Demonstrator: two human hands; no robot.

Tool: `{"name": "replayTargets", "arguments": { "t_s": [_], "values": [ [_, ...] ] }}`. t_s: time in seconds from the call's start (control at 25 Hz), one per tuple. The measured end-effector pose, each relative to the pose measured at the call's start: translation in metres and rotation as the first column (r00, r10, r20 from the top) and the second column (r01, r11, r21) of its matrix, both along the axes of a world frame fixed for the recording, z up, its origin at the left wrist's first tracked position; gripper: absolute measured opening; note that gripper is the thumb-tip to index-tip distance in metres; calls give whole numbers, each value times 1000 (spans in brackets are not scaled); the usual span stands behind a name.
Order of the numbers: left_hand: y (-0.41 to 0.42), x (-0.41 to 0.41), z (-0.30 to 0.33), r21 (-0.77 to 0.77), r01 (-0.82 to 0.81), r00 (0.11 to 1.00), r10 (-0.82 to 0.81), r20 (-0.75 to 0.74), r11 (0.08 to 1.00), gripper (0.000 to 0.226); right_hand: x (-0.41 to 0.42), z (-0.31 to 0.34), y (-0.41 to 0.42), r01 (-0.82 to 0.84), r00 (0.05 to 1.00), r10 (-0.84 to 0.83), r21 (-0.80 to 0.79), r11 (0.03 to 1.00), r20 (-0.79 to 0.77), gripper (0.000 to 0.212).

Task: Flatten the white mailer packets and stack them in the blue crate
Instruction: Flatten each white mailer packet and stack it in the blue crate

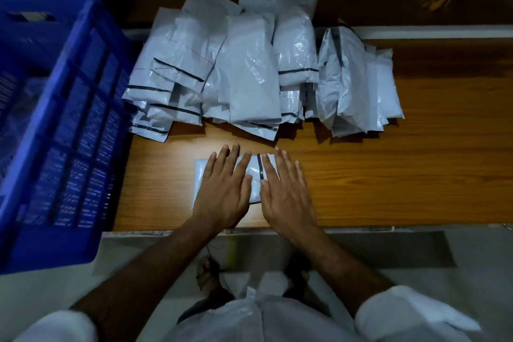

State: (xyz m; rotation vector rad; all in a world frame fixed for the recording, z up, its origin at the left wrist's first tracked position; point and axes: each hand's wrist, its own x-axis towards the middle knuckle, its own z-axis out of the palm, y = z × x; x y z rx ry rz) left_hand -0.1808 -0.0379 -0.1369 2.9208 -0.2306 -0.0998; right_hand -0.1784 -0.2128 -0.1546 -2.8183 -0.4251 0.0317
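Note:
One white mailer packet [254, 175] with a black strip lies near the front edge of the wooden table [402, 175]. My left hand [224, 189] presses flat on its left part with straight, spread fingers. My right hand [283, 189] presses flat on its right part in the same way. Both hands cover most of the packet. Behind it sits a big heap of white mailer packets [236, 69]. A smaller bundle of packets [358, 86] lies to its right. The blue crate [63, 125] stands at the left, beside the table.
The table's front edge runs just below my wrists, with the floor and my feet beneath. A white ledge [433, 30] borders the table's back. The wood to the right of my hands is bare.

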Motion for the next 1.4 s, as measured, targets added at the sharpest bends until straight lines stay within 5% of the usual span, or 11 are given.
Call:
{"name": "replayTargets", "arguments": {
  "t_s": [0.12, 0.28, 0.68, 0.84, 1.08, 1.4],
  "values": [
    [11, 6, 10, -64, 43, 996, -48, -81, 997, 65, 1, 5, 1, -7, 1000, 7, 10, 1000, 5, 64],
    [41, -7, 9, -34, -14, 1000, 14, -9, 999, 60, 5, 4, 19, -150, 985, 150, -3, 989, 81, 64],
    [39, -16, -8, -90, -80, 997, 81, 10, 993, 62, 7, 0, 33, -145, 983, 153, -82, 986, 101, 62],
    [45, -4, 3, -123, -51, 992, 37, -117, 991, 66, 13, 4, 36, -151, 986, 155, -69, 986, 64, 63],
    [64, -28, 18, 91, 259, 958, -243, -151, 962, 80, 9, 5, -7, -381, 923, 385, 112, 918, -15, 84],
    [51, -32, 60, 264, 186, 977, -149, -153, 946, 74, 10, 26, 0, -379, 925, 380, 66, 923, -6, 80]
  ]
}}
